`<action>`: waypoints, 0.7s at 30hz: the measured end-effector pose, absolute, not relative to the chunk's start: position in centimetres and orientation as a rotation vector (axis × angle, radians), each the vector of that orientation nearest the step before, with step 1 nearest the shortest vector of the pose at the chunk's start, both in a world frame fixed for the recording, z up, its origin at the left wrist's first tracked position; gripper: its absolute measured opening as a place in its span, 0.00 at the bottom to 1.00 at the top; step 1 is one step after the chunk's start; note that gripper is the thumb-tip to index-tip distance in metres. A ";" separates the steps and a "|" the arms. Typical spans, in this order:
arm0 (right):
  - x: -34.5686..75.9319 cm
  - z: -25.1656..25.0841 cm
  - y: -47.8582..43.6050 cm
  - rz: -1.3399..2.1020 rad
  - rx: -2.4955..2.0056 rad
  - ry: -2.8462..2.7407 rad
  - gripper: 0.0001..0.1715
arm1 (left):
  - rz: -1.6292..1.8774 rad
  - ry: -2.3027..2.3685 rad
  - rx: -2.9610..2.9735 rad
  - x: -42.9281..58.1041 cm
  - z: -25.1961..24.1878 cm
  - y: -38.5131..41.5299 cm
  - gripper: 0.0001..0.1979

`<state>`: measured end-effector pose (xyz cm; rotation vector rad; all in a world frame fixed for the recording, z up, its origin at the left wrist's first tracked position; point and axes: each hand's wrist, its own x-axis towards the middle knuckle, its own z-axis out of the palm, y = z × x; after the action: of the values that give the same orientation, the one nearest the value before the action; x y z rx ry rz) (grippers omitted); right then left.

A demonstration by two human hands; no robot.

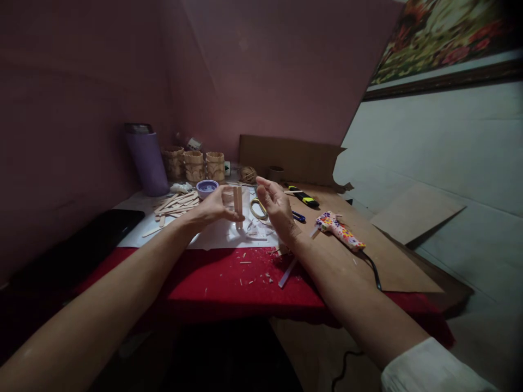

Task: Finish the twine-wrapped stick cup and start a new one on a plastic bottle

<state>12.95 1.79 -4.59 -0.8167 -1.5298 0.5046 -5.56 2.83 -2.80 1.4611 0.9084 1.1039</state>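
My left hand (216,207) is closed around a clear plastic cup (246,202) held upright above the white paper. A couple of wooden craft sticks (237,200) stand vertically along the cup's side; whether they are glued I cannot tell. My right hand (276,208) is raised to the right of the cup, apart from it, fingers stretched out and nothing visible in them. Behind and between the hands lie yellow-handled scissors (257,209). To the left, many loose craft sticks (177,204) are heaped on the paper, close to a purple lid (207,188).
A purple tumbler (147,160) and several decorated wooden cups (194,166) stand at the back left. On the cardboard (392,267) at right rest a patterned glue gun (340,231) with a black cord and a yellow-black cutter (303,196). Wood scraps litter the red cloth (229,288).
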 end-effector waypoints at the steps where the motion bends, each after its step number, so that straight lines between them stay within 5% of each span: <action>1: 12.9 -4.6 1.8 0.509 -0.819 -1.530 0.40 | 1.137 0.937 1.453 -5.6 -2.7 2.8 0.48; 4: 12.9 -4.6 2.0 0.544 -0.822 -1.511 0.40 | 1.200 0.922 1.395 -5.8 -2.5 3.0 0.57; 9: 13.0 -4.6 1.8 0.536 -0.843 -1.492 0.43 | 1.273 0.888 1.359 -6.0 -2.6 3.6 0.41; 14: 13.2 -4.5 1.4 0.515 -0.863 -1.491 0.43 | 1.297 0.863 1.345 -6.1 -2.8 3.9 0.38; 21: 13.1 -4.4 1.2 0.526 -0.890 -1.466 0.44 | 1.251 0.878 1.384 -5.9 -2.6 3.4 0.49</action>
<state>13.13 1.18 -4.41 -0.8902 -1.4659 0.5263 -5.90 3.40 -2.64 1.3840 0.8778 1.2508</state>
